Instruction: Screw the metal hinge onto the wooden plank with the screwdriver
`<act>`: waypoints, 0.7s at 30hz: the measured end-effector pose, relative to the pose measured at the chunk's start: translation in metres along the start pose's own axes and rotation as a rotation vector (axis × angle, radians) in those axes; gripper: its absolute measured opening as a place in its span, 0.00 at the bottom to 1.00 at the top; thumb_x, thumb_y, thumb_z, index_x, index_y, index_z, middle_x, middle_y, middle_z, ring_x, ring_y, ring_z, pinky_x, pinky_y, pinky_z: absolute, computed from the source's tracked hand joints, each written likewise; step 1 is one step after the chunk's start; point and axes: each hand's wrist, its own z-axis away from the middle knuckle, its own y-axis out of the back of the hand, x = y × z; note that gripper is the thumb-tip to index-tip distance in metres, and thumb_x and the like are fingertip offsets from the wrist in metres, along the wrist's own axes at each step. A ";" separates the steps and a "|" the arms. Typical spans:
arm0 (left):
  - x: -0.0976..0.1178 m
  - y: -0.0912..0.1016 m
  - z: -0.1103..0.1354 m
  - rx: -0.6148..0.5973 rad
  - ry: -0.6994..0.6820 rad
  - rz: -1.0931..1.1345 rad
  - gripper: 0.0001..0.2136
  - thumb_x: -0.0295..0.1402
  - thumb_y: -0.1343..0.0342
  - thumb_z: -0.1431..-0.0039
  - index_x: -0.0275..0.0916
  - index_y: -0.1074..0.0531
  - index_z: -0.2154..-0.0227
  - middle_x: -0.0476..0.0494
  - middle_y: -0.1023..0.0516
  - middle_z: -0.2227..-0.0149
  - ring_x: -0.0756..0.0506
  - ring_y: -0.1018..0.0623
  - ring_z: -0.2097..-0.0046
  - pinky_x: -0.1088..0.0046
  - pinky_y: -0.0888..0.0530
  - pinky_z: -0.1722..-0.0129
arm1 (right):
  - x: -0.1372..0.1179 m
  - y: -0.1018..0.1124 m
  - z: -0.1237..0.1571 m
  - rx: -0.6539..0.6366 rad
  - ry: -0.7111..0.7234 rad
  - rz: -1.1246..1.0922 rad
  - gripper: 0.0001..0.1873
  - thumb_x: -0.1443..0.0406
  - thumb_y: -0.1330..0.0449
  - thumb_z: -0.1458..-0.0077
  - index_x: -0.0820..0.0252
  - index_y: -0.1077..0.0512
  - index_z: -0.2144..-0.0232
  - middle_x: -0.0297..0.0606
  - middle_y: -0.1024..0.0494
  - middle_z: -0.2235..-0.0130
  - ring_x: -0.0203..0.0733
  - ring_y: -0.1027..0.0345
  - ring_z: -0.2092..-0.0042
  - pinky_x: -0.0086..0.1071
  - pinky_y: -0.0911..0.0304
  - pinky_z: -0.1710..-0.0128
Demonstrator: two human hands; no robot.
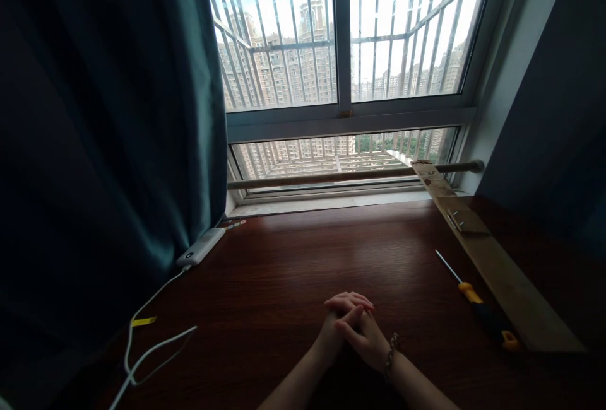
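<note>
My left hand [330,329] and my right hand [372,339] are clasped together over the dark wooden tabletop [303,252], fingers interlaced. No object shows in either one. A beaded bracelet [391,354] circles my right wrist. To the right of the hands, a screwdriver [479,304] with a yellow-and-black handle lies with its tip pointing away from me. Beside it, untouched, stretches a long flat brown strip [509,287], which looks like cardboard or board. A smaller brown piece [471,219] with a few small metal pieces lies on the strip.
At the left edge rests a white device [203,247], like a power bank, with a white cable [146,306] and a yellow tag [143,322]. A dark teal curtain [189,113] hangs beside it. Behind the table are a metal rail [322,178] and a barred window [341,38].
</note>
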 end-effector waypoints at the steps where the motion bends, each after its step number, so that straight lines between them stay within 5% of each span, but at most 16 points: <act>1: 0.000 0.000 0.000 0.003 0.002 -0.004 0.10 0.37 0.46 0.49 0.35 0.25 0.72 0.40 0.28 0.65 0.43 0.30 0.60 0.63 0.33 0.57 | 0.000 0.000 0.000 0.002 -0.001 -0.003 0.17 0.59 0.48 0.46 0.54 0.34 0.54 0.39 0.30 0.56 0.43 0.39 0.52 0.37 0.42 0.51; 8: 0.002 -0.003 0.001 0.032 0.025 -0.015 0.12 0.39 0.47 0.49 0.35 0.26 0.72 0.41 0.29 0.66 0.43 0.29 0.61 0.64 0.32 0.58 | -0.001 0.000 -0.002 0.015 0.009 -0.035 0.16 0.59 0.48 0.46 0.54 0.32 0.55 0.39 0.30 0.57 0.43 0.38 0.53 0.36 0.41 0.52; 17: -0.011 -0.043 -0.014 0.347 0.030 -0.068 0.13 0.42 0.49 0.49 0.35 0.30 0.76 0.42 0.29 0.69 0.44 0.29 0.64 0.65 0.32 0.60 | 0.004 0.009 -0.002 0.154 -0.036 -0.172 0.16 0.59 0.53 0.43 0.58 0.29 0.62 0.39 0.27 0.63 0.43 0.34 0.58 0.35 0.39 0.55; 21: -0.020 -0.047 -0.019 0.359 0.050 -0.053 0.15 0.43 0.52 0.47 0.35 0.30 0.74 0.42 0.30 0.70 0.44 0.29 0.64 0.64 0.32 0.60 | 0.011 0.009 -0.003 0.193 -0.058 -0.158 0.16 0.58 0.53 0.43 0.59 0.29 0.64 0.38 0.28 0.66 0.42 0.34 0.60 0.34 0.38 0.57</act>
